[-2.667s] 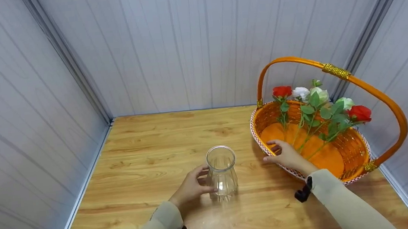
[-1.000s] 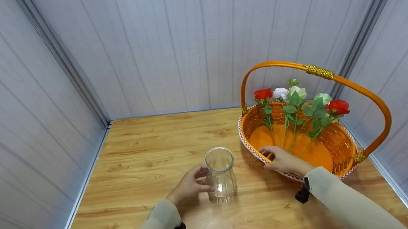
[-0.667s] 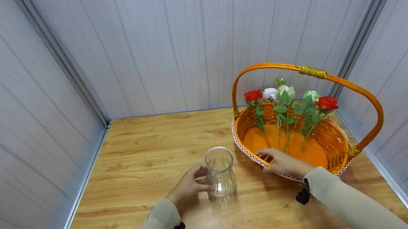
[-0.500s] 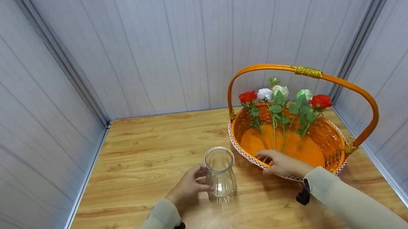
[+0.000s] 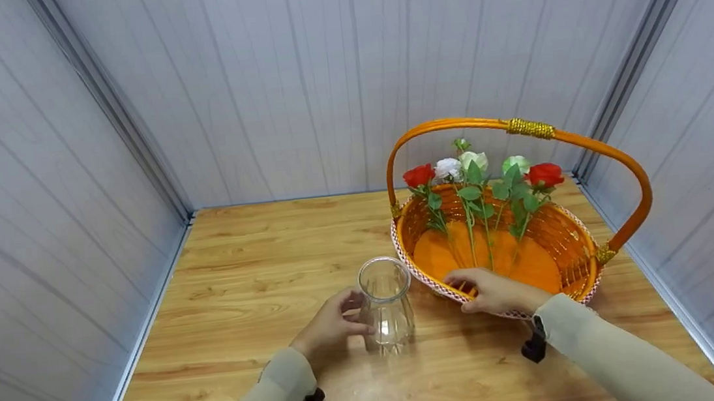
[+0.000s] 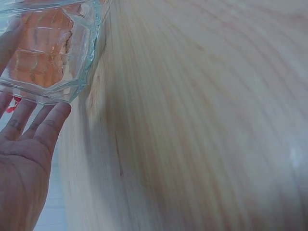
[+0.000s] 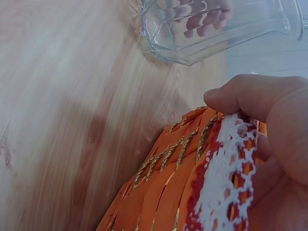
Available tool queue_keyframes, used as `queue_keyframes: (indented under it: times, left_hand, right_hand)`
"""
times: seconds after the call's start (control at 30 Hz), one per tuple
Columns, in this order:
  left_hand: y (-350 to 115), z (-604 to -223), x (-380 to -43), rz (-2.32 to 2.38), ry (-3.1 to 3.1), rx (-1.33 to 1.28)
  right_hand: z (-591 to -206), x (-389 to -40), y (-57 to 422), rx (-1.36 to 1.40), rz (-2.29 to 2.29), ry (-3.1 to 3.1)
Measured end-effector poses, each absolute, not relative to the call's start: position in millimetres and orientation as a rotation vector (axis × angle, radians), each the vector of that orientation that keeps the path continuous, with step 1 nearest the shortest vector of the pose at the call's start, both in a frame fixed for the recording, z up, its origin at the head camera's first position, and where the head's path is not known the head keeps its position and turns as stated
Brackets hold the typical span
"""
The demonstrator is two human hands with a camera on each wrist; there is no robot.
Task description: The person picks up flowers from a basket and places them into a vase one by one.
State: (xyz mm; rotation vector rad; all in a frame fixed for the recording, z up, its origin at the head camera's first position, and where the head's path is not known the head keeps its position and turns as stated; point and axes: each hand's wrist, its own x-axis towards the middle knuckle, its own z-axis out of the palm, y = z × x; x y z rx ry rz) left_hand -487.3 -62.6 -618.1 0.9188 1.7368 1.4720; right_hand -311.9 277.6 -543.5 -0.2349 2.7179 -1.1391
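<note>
A clear glass vase with a round mouth and faceted body stands upright on the table. My left hand holds it from the left, thumb in front and fingers behind; in the left wrist view, fingertips meet the glass near its base. To the right is an orange wicker basket with a tall arched handle and red-and-white braided trim. My right hand grips its near rim, thumb outside and fingers inside; the right wrist view shows the thumb over the trim. The basket's left rim is close beside the vase.
Inside the basket, several artificial roses lean on the far rim: a red rose at the left, white and pale green ones between, another red rose at the right. White panel walls enclose the wooden table at the back and sides.
The basket, with the roses in it, has slid left and slightly nearer, toward the vase, with my right hand gripping its rim. The left hand and vase have stayed in place.
</note>
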Motion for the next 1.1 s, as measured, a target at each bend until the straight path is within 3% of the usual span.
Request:
queue_keyframes:
  times: [0.4,1.1]
  left_hand:
    - [-60,-619,-489,1.467,1.728,0.912]
    - [-61,-620,-488,1.440,1.771,0.950]
  right_hand:
    - [-539,-314,286,-0.206,-1.180,2.671]
    - [-490,-346,310,0.101,-1.383,2.760]
